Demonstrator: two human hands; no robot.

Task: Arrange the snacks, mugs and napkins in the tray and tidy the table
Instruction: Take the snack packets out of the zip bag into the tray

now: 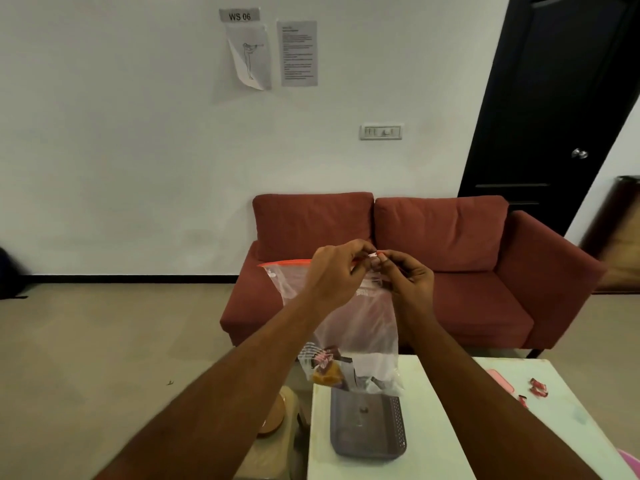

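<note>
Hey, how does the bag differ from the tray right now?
The bag is clear plastic with an orange zip strip; the tray is opaque grey. The bag hangs upright, pinched at its top by the left hand and right hand; the tray lies flat on the table. The bag is creased and limp; the tray looks rigid. Both are containers; snacks sit in the bag's bottom.

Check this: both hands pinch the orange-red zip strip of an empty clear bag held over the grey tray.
Not empty: the head view shows snack packets at the bottom of the clear bag. Otherwise right: the left hand and right hand pinch its orange-red zip strip over the grey tray.
</note>
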